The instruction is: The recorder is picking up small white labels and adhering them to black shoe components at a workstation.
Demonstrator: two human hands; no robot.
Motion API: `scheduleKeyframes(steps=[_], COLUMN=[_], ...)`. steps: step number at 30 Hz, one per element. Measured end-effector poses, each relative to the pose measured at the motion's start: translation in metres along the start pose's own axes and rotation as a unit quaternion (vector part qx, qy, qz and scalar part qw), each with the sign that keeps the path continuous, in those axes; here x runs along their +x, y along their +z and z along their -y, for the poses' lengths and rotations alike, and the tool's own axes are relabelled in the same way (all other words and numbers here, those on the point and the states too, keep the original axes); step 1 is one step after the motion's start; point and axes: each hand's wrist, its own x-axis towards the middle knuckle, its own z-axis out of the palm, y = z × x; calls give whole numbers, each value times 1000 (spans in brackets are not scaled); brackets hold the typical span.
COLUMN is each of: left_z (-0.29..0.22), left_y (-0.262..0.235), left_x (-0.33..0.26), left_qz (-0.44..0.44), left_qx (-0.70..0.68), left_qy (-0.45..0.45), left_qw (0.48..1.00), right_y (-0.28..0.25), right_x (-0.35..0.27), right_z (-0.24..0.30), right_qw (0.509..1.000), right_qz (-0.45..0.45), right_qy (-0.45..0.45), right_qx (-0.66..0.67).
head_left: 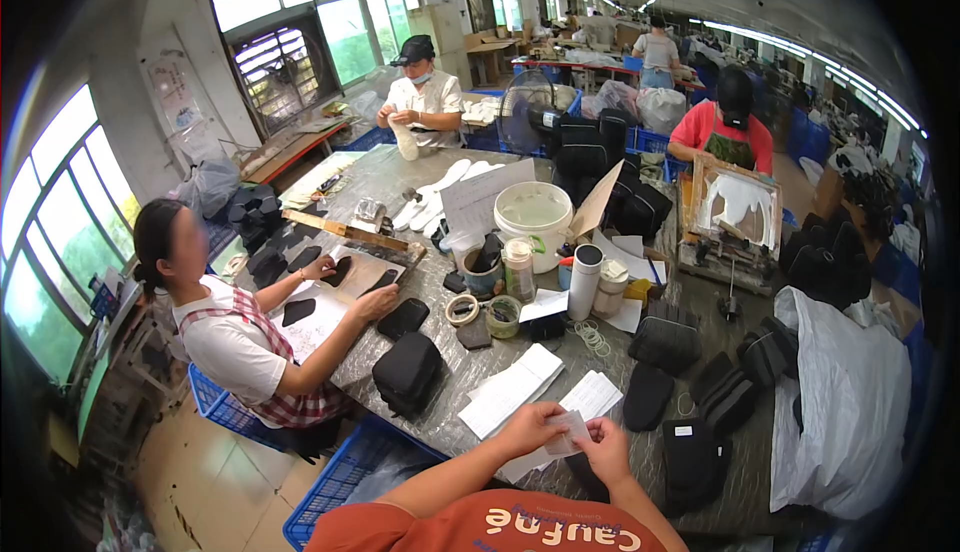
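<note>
The left hand [532, 430] and the right hand [607, 452] both have a tight grip, pinching one thin white paper slip [568, 433] near the shiny grey surface's [435, 422] near edge. White paper piles [515, 389] lie just beyond.

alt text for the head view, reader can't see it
A person's left hand and right hand hold a small whitish sheet at a cluttered worktable. On it are white paper stacks, black padded pieces and a white bucket; co-workers are around it.
</note>
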Motion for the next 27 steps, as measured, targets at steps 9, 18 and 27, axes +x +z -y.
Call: scheduleKeyframes(steps=[9, 18, 27], left_z=[-7, -14, 21], left_y=[-1, 21, 53], left_x=[-10, -16, -29], left_qz=[-65, -59, -146], left_qx=[5, -44, 48], left_qy=[27, -49, -118], left_qw=[998, 996, 981], right_y=[-4, -21, -43], right_x=[-10, -25, -44], right_z=[14, -2, -9], right_qw=[997, 986, 989], right_qz=[20, 34, -48], right_qy=[49, 71, -125], right_qx=[50, 144, -68])
